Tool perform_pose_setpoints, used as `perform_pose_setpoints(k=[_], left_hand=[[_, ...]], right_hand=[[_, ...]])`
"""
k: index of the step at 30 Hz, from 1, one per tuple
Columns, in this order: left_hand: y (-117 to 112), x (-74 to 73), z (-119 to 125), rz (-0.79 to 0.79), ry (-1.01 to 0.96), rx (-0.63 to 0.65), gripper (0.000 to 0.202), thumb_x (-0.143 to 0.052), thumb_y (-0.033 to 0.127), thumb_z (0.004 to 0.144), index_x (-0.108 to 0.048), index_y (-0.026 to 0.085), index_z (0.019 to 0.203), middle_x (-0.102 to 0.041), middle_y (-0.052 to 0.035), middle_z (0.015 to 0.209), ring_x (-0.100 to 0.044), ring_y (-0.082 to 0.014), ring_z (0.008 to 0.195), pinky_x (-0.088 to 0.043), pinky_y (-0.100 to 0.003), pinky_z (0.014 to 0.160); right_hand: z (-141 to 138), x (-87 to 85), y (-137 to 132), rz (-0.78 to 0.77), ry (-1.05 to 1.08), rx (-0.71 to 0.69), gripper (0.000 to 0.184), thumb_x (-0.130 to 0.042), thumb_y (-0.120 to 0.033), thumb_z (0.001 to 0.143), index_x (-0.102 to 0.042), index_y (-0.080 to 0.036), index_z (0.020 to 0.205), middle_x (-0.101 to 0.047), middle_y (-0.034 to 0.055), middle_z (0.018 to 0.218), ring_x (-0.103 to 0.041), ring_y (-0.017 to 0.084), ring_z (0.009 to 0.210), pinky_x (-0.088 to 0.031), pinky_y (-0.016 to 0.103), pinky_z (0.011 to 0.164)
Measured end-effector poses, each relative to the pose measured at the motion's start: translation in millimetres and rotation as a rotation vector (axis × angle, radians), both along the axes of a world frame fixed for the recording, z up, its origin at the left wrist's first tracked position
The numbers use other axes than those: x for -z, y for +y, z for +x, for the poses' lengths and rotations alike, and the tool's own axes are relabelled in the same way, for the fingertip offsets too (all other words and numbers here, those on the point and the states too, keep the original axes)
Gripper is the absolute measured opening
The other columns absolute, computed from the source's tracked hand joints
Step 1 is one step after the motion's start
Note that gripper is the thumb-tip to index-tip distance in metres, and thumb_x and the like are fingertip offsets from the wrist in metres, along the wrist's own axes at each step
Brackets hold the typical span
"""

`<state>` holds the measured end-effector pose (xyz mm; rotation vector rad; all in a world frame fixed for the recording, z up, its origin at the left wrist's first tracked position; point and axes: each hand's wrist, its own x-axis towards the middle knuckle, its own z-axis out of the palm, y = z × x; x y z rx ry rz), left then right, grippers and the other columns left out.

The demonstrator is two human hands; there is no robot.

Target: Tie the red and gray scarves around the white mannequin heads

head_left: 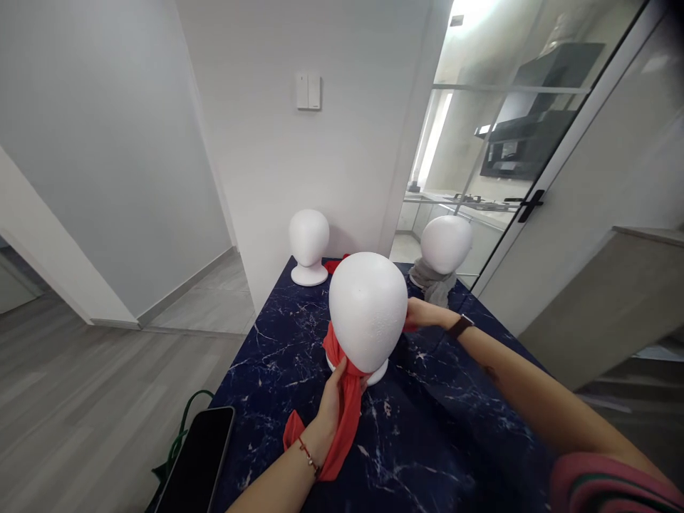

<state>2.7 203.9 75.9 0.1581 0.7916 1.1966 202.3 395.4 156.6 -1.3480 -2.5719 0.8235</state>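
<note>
A white foam mannequin head [368, 306] stands on the dark blue marbled table in front of me. A red scarf [350, 413] passes around its neck, and its loose ends hang toward me over the tabletop. My left hand [328, 410] is closed on the scarf at the front of the neck, with the thumb on top of the cloth. At the right side of the head, my right hand [425, 313] reaches behind it and grips another part of the red scarf. The head partly hides those fingertips.
Behind stand a bare white mannequin head [308, 242] and, at right, one with a grey scarf [435, 281]. More red cloth [332, 266] lies between them. A black phone [197, 459] rests at the left table edge [251, 342]. A glass door [513, 214] borders the right.
</note>
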Motion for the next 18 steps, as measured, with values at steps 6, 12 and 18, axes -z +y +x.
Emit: perform_pose_setpoints(k=[6,12,18], left_hand=[[-6.2,-9.6,-0.6,-0.067,0.151,0.058,0.036,-0.064,0.037,0.076,-0.064,0.014,0.104,-0.073,-0.0086,0.094,-0.063,-0.0257,0.101,-0.047,-0.031,0.079],[-2.2,-0.8,-3.1,-0.064,0.164,0.086,0.037,-0.063,0.046,0.076,-0.066,0.016,0.097,-0.073,-0.0081,0.089,-0.064,-0.0251,0.097,-0.048,-0.030,0.072],[2.6,1.7,2.4,-0.005,0.191,-0.013,0.023,-0.067,0.032,0.076,-0.066,0.017,0.093,-0.073,-0.0074,0.088,-0.066,-0.0223,0.087,-0.050,-0.031,0.078]], right_hand=[[21.6,17.6,-53.3,0.127,0.001,0.037,0.020,-0.056,-0.026,0.069,-0.065,-0.014,0.083,-0.065,0.0035,0.069,-0.055,0.015,0.060,-0.039,0.024,0.059],[47.3,4.5,-111.5,-0.149,0.190,0.112,0.031,-0.056,-0.027,0.072,-0.060,-0.014,0.100,-0.066,0.0051,0.091,-0.059,0.018,0.077,-0.044,0.025,0.066],[39.7,24.4,-177.8,-0.138,0.179,0.102,0.027,-0.044,-0.040,0.087,-0.058,-0.017,0.090,-0.065,0.0035,0.084,-0.057,0.017,0.072,-0.045,0.027,0.065]])
